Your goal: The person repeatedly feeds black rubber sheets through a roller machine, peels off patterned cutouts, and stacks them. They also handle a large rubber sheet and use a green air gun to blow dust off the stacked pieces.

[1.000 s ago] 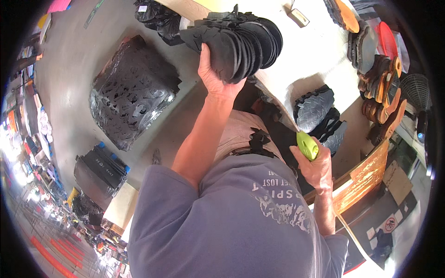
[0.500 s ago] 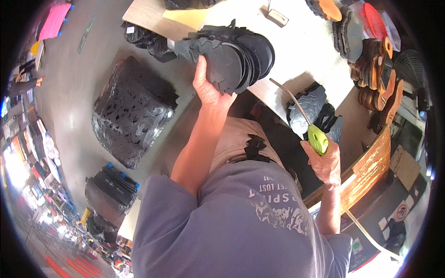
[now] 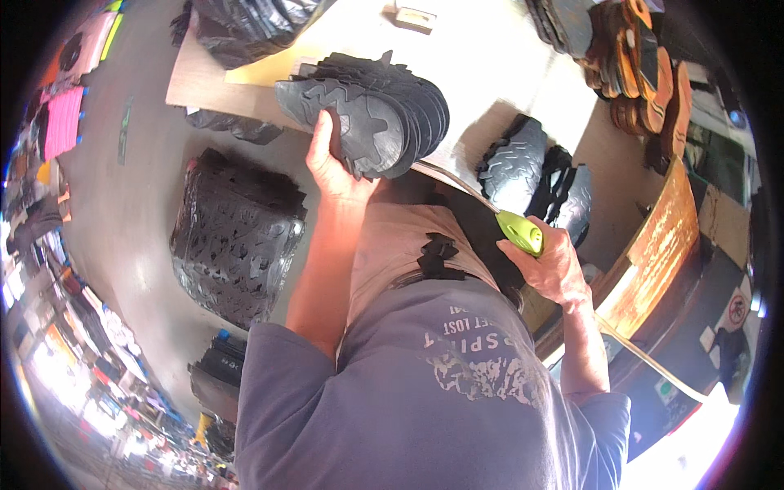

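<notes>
A fanned stack of black rubber shoe soles (image 3: 359, 131) rests in my left hand (image 3: 339, 175), over the table's near edge. My thumb presses the lower face; the fingers behind are hidden. In my right hand (image 3: 551, 261) is a lime-green air blow gun (image 3: 520, 233), the fingers closed round its handle. Its thin metal tube points left, the end close to the stack's lower right edge. A pale hose (image 3: 653, 359) shows beyond my right forearm. More dark soles (image 3: 514, 167) lie on the table just past the gun.
The pale table (image 3: 465, 65) carries a black plastic bag (image 3: 253, 28), a yellow sheet (image 3: 273, 73) and a small box (image 3: 415, 18). Brown and orange soles (image 3: 633, 49) are piled far right, above a curved wooden board (image 3: 653, 245). A wrapped bundle of black soles (image 3: 237, 237) stands on the floor at left.
My right hand has swung the blow gun left, bringing its tube from over the table to beside the stack. The soles in my left hand have spread into a fan. The whole view has shifted.
</notes>
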Demonstrator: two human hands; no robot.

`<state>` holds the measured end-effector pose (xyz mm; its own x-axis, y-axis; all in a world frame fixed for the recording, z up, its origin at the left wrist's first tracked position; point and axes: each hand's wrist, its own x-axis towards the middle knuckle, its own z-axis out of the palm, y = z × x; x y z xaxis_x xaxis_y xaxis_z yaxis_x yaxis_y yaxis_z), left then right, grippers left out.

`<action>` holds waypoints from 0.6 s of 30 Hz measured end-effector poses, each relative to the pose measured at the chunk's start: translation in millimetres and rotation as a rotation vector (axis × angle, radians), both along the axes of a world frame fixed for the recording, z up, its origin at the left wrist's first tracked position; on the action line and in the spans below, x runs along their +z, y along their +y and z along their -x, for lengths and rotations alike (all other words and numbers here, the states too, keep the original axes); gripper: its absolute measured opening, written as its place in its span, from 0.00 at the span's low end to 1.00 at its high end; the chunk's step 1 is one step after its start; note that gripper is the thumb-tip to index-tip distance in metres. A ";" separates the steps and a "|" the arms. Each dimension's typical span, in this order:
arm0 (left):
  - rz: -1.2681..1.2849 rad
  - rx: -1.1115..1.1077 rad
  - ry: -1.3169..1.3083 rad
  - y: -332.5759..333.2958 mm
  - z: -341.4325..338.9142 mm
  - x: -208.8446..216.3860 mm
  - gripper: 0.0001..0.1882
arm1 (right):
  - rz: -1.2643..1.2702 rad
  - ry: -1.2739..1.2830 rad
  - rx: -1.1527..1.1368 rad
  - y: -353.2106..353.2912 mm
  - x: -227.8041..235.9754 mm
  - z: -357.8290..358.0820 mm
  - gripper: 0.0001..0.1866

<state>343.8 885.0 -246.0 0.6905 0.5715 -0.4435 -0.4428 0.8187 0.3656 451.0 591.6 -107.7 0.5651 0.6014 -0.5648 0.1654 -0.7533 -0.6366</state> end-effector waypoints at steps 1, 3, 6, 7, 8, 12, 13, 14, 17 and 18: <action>-0.007 -0.047 0.003 3.0 -2.5 -0.4 0.23 | -0.008 0.001 -0.021 -5.1 2.0 0.5 0.15; -0.032 -0.183 0.040 11.1 -8.6 -1.0 0.23 | 0.001 -0.013 -0.051 -19.3 5.2 0.5 0.16; -0.071 -0.359 0.196 34.4 -30.4 -4.8 0.19 | 0.134 -0.097 -0.174 -60.4 18.0 -13.5 0.18; -0.121 -0.457 0.262 42.6 -40.7 -6.8 0.19 | 0.179 -0.177 -0.215 -76.9 21.3 -21.9 0.19; -0.168 -0.598 0.329 52.1 -52.1 -8.4 0.21 | 0.184 -0.266 -0.288 -95.2 26.1 -31.6 0.18; -0.644 -1.074 0.566 69.4 -97.4 -11.1 0.29 | 0.251 -0.433 -0.547 -163.2 40.4 -92.1 0.18; -0.661 -1.114 0.584 69.9 -104.7 -9.4 0.33 | 0.338 -0.487 -0.571 -176.0 42.5 -104.8 0.20; -0.701 -1.153 0.645 70.9 -113.5 -7.3 0.35 | 0.361 -0.539 -0.532 -187.8 44.3 -112.2 0.18; -0.854 -1.227 0.742 73.5 -126.0 -0.8 0.47 | 0.355 -0.517 -0.573 -212.4 36.6 -125.8 0.21; -0.938 -1.218 0.778 75.4 -127.1 -0.1 0.50 | 0.525 -0.613 -0.512 -220.6 35.0 -128.7 0.23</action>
<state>470.9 960.5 -246.2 0.6908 0.1624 -0.7045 0.7208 -0.0785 0.6887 579.7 371.0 -72.7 0.9766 -0.0466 -0.2101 -0.0707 -0.9916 -0.1085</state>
